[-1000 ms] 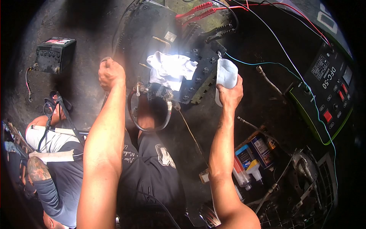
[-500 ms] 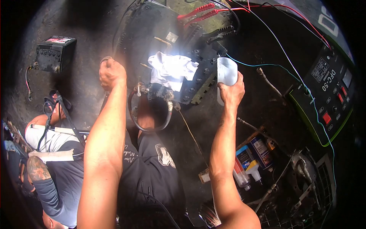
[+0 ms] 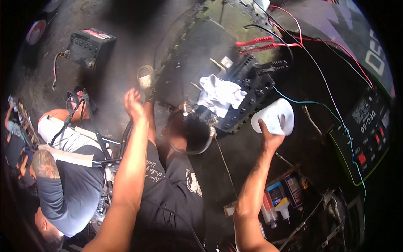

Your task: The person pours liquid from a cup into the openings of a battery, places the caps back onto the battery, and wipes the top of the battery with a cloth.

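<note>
My right hand [image 3: 270, 138] grips a white, translucent plastic container [image 3: 268, 115], tilted so its opening partly shows. It is held to the right of a large black battery [image 3: 184, 63]. On the battery's near side lies a crumpled white cloth [image 3: 220, 94]. A black cable [image 3: 201, 150] with metal terminal clamps loops at the battery's near edge. My left hand [image 3: 134, 105] is raised left of the battery, near my foot in a tan shoe [image 3: 145, 77]. Its fingers are loosely bent and slightly blurred, with nothing visible in them.
Red clamps [image 3: 256, 44] and black clamps [image 3: 273, 67] lie at the battery's right. A DFC-50 charger [image 3: 363, 134] with cables stands at right. Bottles [image 3: 275, 195] sit lower right. A smaller battery [image 3: 92, 46] stands upper left. Another person [image 3: 75, 185] is at left beside a metal frame.
The view has shifted, moving the scene rightward. My right hand has turned the container so its opening shows. My left hand's fist has loosened.
</note>
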`<state>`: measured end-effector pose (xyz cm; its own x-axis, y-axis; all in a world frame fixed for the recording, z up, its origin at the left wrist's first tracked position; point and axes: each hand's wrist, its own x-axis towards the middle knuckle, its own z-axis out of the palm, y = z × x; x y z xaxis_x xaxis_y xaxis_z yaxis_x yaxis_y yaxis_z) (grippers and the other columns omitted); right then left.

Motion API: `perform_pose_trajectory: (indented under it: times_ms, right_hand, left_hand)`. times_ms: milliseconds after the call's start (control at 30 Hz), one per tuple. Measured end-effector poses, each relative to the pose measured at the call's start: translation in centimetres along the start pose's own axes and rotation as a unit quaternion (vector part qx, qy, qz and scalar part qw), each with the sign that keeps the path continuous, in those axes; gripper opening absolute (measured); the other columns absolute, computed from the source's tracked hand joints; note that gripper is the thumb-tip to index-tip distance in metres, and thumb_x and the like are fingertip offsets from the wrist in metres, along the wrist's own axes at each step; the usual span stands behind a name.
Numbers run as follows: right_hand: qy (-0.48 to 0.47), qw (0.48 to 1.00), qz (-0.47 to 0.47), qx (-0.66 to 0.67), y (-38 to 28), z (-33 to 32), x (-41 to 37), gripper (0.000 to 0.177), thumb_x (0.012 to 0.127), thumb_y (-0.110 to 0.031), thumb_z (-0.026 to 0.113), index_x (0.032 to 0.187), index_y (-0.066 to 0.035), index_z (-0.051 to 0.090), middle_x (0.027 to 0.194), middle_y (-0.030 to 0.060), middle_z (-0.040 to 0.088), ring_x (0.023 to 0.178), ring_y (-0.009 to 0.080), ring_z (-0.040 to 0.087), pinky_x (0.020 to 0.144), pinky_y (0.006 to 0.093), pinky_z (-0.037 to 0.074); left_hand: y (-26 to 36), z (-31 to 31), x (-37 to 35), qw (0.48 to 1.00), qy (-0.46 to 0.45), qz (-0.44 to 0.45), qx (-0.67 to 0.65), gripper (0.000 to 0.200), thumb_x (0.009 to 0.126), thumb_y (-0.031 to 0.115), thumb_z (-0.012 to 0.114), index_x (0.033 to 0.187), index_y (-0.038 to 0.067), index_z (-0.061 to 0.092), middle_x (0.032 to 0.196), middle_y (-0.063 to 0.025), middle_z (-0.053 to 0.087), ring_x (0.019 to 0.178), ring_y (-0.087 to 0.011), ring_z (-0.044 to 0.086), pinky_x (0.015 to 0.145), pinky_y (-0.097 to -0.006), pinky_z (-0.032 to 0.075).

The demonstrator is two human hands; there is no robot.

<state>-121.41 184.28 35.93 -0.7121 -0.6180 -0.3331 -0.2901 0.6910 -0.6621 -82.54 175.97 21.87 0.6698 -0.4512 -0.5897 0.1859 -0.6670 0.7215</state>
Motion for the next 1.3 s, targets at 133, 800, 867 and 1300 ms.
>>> perform_pose_trajectory:
  times_ms: [133, 800, 867, 1300]
  right_hand:
    - [-0.091, 0.972, -0.217, -0.009, -5.8, 3.9, -2.7, 0.078, 0.06, -0.005, 0.085, 0.127, 0.003, 0.046, 0.121, 0.0124, 0.055, 0.111, 0.0234, 0.053, 0.096, 0.0365, 0.044]
    - [-0.114, 0.912, -0.381, -0.102, -9.7, 16.3, -2.0, 0.072, 0.055, -0.019, 0.092, 0.114, 0.001, 0.056, 0.102, 0.0104, 0.063, 0.089, 0.0221, 0.061, 0.08, 0.0342, 0.05]
    - [-0.094, 0.933, -0.347, 0.005, -9.4, 16.3, -2.1, 0.072, 0.056, -0.015, 0.092, 0.116, 0.002, 0.055, 0.103, 0.0117, 0.063, 0.091, 0.0226, 0.061, 0.082, 0.0344, 0.051]
    - [-0.042, 0.92, -0.391, 0.011, -10.6, 18.6, 0.5, 0.068, 0.057, -0.014, 0.091, 0.114, 0.002, 0.057, 0.105, 0.0082, 0.064, 0.091, 0.0189, 0.062, 0.087, 0.0312, 0.049]
  left_hand:
    - [-12.2, -11.2, 2.3, 0.934, -0.179, 0.092, 0.296, 0.023, 0.083, 0.017, 0.055, 0.099, 0.004, 0.065, 0.086, -0.0112, 0.066, 0.086, -0.023, 0.062, 0.082, -0.0343, 0.048]
    - [-26.1, -5.8, -6.8, 0.55, -0.503, 0.23, 0.626, 0.045, 0.078, 0.015, 0.053, 0.123, 0.01, 0.053, 0.12, -0.0158, 0.056, 0.112, -0.0308, 0.052, 0.087, -0.0479, 0.046]
    - [-24.5, -5.9, -7.3, 0.559, -0.511, 0.203, 0.621, 0.043, 0.078, 0.015, 0.053, 0.122, 0.01, 0.053, 0.117, -0.0155, 0.056, 0.11, -0.0304, 0.053, 0.087, -0.0469, 0.046]
    - [-21.3, -6.7, -6.8, 0.59, -0.519, 0.123, 0.606, 0.031, 0.08, 0.013, 0.053, 0.111, 0.009, 0.056, 0.103, -0.0137, 0.06, 0.098, -0.0277, 0.057, 0.083, -0.0408, 0.047]
